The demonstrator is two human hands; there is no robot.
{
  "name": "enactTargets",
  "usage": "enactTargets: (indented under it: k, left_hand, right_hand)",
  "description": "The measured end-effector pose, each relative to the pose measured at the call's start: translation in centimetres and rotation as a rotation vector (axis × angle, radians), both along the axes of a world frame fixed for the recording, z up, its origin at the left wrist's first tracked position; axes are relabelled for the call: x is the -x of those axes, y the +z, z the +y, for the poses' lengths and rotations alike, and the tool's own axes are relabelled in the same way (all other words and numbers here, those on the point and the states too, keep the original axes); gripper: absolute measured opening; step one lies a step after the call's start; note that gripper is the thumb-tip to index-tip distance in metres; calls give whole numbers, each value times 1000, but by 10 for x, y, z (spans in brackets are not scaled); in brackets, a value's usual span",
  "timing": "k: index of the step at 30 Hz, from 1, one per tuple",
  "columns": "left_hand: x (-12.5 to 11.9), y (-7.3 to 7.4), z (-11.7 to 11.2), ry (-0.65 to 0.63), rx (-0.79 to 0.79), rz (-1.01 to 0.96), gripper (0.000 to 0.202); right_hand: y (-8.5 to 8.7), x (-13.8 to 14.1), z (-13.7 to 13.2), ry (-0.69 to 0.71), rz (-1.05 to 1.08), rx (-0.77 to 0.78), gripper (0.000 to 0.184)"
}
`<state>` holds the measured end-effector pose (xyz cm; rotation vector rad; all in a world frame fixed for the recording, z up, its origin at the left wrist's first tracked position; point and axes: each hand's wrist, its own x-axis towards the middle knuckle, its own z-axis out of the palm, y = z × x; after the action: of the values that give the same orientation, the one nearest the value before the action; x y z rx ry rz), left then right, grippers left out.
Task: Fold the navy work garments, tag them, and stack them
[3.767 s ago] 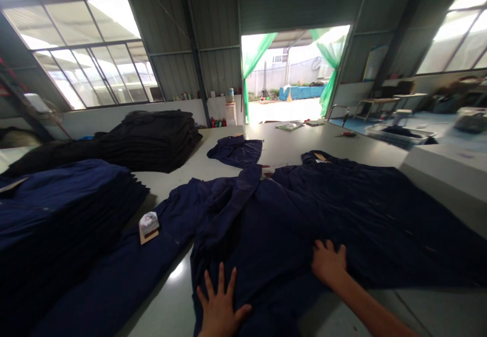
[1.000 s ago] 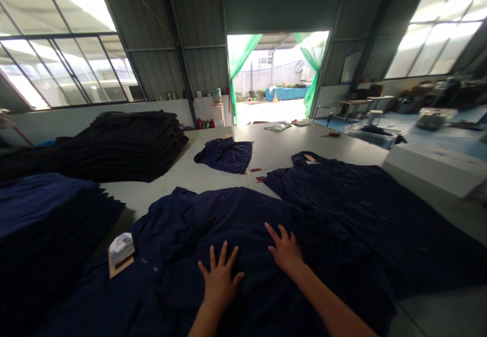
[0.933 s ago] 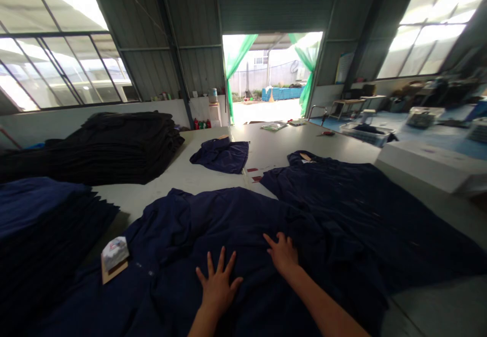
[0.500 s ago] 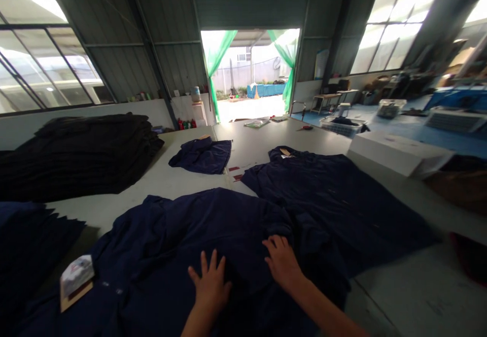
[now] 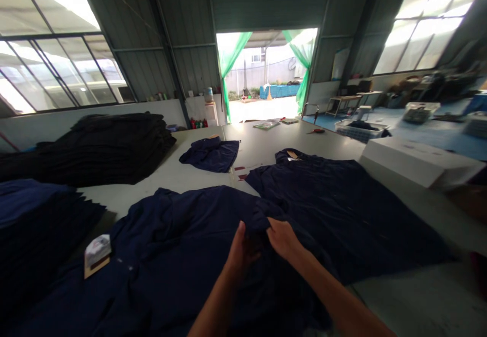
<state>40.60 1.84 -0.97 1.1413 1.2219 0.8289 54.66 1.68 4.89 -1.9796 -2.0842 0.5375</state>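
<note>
A dark navy garment (image 5: 182, 245) lies spread across the grey table (image 5: 411, 296) right in front of me. My left hand (image 5: 240, 248) and my right hand (image 5: 280, 236) meet at a raised fold of this navy garment near its right side. Both hands are closed, pinching the cloth between fingers and thumb. A second navy garment (image 5: 342, 200) lies flat just beyond and to the right, partly under the first. A cardboard tag (image 5: 97, 255) with a white label rests on the near garment at the left.
A tall stack of black fabric (image 5: 102, 144) and a stack of navy fabric (image 5: 34, 225) fill the left side. A small folded navy piece (image 5: 210, 154) lies farther back. A white box (image 5: 418, 162) sits at the right edge. An open doorway with green curtains (image 5: 266, 73) is behind.
Both hands lay flat with fingers spread on the navy garment; now they have come together and pinched up a fold of it. My view has swung slightly back to the left.
</note>
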Motion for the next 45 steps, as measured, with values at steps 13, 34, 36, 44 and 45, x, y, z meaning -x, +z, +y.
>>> enactTargets:
  k: [13,34,36,44,45]
  left_hand:
    - [210,1,-26,332,12,990,52]
    - [173,-36,-89,-256,108,1455,69]
    - [177,-32,-85,-238,118,1464,59]
    - [213,-24,-26,-161,-10,1642,45]
    - [214,-20,-16,-140,-61,1614,39]
  right_hand:
    - [-58,61,-8,39,-260,286,56]
    - [-152,49,-56,221,-201,-8,56]
    - [-147,50,-51,211,-207,12,53]
    - [-112,75,21,171,-216,20,42]
    - [-109,76,32,155,-210,-22,40]
